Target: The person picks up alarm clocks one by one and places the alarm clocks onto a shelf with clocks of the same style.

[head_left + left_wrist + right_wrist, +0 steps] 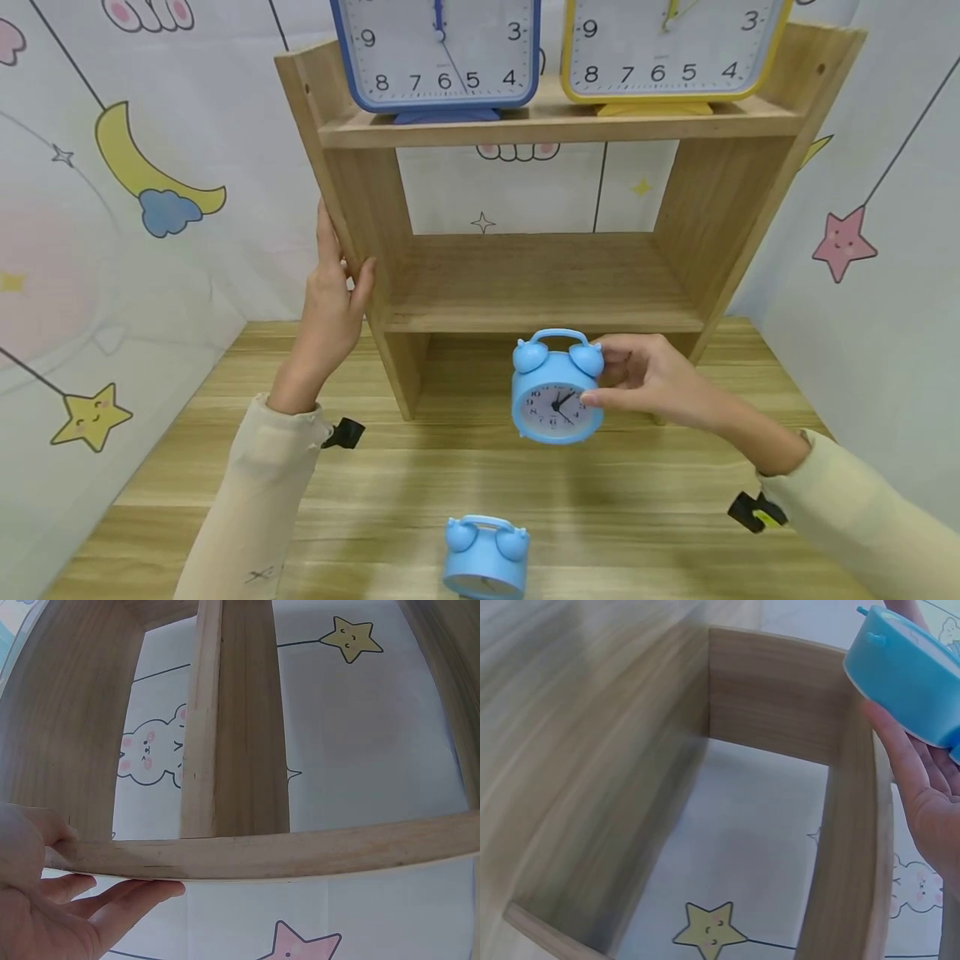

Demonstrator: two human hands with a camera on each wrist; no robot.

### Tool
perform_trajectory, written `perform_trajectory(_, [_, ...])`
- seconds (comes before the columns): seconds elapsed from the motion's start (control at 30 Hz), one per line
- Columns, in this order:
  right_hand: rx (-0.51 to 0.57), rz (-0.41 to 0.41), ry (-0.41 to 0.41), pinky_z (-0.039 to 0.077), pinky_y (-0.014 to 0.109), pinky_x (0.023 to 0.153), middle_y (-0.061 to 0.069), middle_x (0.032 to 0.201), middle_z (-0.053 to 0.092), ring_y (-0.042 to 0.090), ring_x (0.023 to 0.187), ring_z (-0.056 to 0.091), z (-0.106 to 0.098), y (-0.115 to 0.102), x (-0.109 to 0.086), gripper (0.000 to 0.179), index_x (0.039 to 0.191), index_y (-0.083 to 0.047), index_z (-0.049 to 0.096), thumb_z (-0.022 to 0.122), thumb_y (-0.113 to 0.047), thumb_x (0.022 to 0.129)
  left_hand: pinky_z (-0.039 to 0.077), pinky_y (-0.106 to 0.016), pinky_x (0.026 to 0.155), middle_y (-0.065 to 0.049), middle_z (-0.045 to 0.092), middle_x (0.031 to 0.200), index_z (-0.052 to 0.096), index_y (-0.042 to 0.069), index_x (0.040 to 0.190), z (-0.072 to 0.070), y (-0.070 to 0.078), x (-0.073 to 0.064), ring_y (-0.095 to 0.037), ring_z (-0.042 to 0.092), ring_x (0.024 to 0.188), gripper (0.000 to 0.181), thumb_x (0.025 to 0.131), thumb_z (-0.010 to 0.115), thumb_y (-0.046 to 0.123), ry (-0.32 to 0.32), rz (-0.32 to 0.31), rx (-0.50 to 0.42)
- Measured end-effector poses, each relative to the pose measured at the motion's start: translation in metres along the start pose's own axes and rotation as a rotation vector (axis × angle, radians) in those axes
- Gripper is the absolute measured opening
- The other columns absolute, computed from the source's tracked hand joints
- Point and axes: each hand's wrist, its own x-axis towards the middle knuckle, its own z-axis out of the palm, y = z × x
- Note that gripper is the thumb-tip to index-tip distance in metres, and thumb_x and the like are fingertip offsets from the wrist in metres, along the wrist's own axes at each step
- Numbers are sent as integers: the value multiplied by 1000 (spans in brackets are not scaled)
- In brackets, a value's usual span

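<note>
The right hand (643, 375) pinches a light-blue, twin-bell clock (551, 392); the left hand (332, 304) grips one shelf (546, 279). One matching clock (486, 565), one blue clock (427, 54) and one yellow clock (660, 54) also show.

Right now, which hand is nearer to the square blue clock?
Left. The left hand grips the shelf's side panel, below and left of the square blue clock; the right hand is lower and farther right, holding a small alarm clock.

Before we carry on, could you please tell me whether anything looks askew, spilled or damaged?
Nothing stands out: the shelf, blue clock and yellow clock stand upright, the small clock in the right hand looks whole, and no spill shows on the table.
</note>
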Motion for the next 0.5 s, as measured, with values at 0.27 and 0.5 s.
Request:
perform_trajectory(0.27, [-68,17,-8,61,40,78,12,102,72,29,94,70,-9,-14,26,31,115,4,65,76,-1,86,55,-56,85,-25,41,148,-5,20,161,-1,-1,-1,-41,55,121,79,104,49,7,-2,-10,-7])
perform_trajectory(0.5, [-96,11,-5,60,40,81,11,105,72,29,97,70,-15,-22,47,37,119,3,65,78,-4,85,56,-56,84,-24,39,150,-5,19,161,0,0,0,-41,54,122,79,104,49,7,-8,-9,-3])
